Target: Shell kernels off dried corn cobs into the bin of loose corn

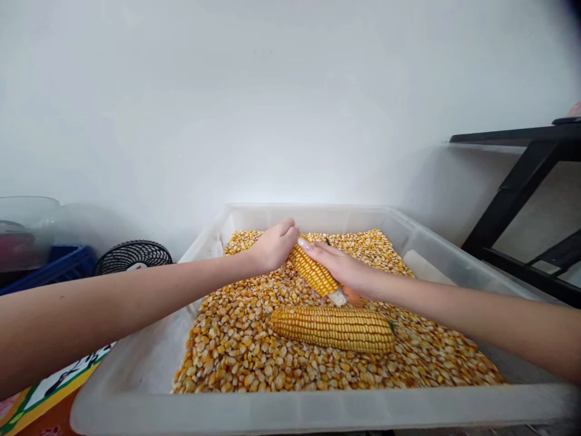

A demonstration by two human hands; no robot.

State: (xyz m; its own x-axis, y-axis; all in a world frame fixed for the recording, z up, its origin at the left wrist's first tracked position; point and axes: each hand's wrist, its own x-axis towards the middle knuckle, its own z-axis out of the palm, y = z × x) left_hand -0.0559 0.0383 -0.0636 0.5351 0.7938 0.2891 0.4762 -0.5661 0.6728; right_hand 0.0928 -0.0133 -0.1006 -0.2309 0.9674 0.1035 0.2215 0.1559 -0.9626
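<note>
Yellow cob (314, 269): held over the middle of the tub (290, 412), aslant, its pale, bare tip turned toward the near edge and a little to the right; rows of kernels cover the side that shows.
Left hand (275, 246): closed in a fist about the upper end of the yellow cob, the end nearer the tub's far edge; the fingertips are hidden.
Right hand (342, 267): wrapped around the right side of the same cob, thumb lying along its top; the fingers underneath are mostly hidden.
Orange piece (353, 297): just below the right hand, beside the pale tip; too covered to tell what it is.
Second cob (333, 329): lying on its side, full of kernels, between the hands and the near edge, roughly along that edge.
Loose kernels (254, 357): a yellow and whitish layer spread under both cobs, reaching close to the far edge and the near right corner.
Tub walls: cloudy, whitish plastic.
Beyond the left edge: a black wire guard (134, 254), a blue crate (61, 266) and a clear container (27, 236).
Beyond the right edge: a black frame (511, 200).
Behind the far edge: a plain white wall (290, 109).
</note>
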